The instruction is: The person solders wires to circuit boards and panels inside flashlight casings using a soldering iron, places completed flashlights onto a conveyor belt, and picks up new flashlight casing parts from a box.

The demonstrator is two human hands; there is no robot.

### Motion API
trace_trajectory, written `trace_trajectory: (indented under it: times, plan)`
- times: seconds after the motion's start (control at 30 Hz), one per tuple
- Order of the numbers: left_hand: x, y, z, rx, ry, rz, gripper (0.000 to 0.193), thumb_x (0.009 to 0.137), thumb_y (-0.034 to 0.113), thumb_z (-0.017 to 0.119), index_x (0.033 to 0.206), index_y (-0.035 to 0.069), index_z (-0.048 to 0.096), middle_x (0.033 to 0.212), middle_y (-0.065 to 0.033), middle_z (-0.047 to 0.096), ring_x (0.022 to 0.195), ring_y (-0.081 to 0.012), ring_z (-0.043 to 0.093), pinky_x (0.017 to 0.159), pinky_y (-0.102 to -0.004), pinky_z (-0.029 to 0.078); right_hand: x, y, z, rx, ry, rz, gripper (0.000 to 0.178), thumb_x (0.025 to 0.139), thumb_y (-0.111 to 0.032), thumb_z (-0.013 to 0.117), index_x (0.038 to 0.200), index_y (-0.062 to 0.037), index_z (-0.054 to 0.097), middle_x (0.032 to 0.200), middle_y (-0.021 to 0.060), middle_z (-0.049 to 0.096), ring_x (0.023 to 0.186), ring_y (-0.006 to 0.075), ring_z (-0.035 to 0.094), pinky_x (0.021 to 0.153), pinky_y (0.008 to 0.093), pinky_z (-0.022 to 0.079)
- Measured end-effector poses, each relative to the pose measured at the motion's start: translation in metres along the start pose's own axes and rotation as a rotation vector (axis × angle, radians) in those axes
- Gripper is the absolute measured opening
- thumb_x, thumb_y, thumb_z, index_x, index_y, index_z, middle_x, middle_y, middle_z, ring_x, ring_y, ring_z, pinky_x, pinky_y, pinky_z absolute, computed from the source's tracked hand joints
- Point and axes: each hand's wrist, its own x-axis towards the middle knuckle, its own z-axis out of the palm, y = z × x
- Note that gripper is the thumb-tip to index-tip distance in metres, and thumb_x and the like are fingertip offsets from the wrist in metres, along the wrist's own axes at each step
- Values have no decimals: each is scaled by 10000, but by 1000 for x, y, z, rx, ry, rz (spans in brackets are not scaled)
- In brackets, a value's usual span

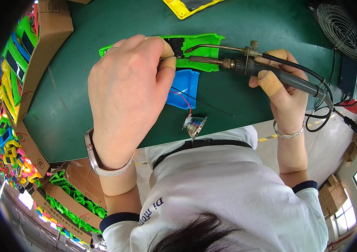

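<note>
My right hand (282, 84) grips a soldering iron (239, 65) by its dark handle; a curved metal solder-feed tube (212, 46) is clamped alongside. Its tip points left into a bright green plastic shell (205, 51) with a black part inside. Against that tip, my left hand (132, 84) pinches a thin wire (171, 57) between thumb and forefinger, hiding the shell's left part. Tape wraps fingertips on both hands. Below the shell lies a blue plastic piece (185, 90). A red wire leads to a small shiny reflector cup (195, 126) near the table's front edge.
A yellow plastic frame (182, 12) lies at the table's far edge. Cardboard boxes (54, 29) of colourful plastic parts stand at the left. At the right are a round wire fan guard (342, 27) and black cables (325, 111) trailing from the iron.
</note>
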Motion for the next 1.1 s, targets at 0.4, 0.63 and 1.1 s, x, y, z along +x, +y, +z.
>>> trace_trajectory:
  times: [0.4, 0.63, 1.1]
  plan:
    - [0, 1, 1, 35, 1, -2, 65, 807, 89, 695, 859, 57, 676, 800, -64, 667, 738, -246, 659, 657, -358, 492, -5, 7, -13, 240, 26, -143, 301, 888, -88, 692, 1123, 91, 634, 908, 89, 666, 768, 183, 676, 752, 293, 550]
    - [1, 2, -1, 38, -6, 1, 52, 810, 84, 689, 843, 47, 674, 806, -71, 672, 740, -252, 663, 653, -364, 496, -7, 9, -20, 346, 48, -199, 353, 950, -185, 649, 1172, 85, 597, 820, 118, 651, 728, 205, 652, 809, 347, 519]
    - [1, 3, -1, 37, -11, -4, 58, 822, 85, 688, 858, 42, 674, 819, -76, 675, 739, -258, 674, 648, -359, 502, -5, 14, -26, 452, -16, -232, 318, 986, -204, 597, 1187, 42, 601, 835, 98, 651, 757, 173, 639, 846, 393, 503]
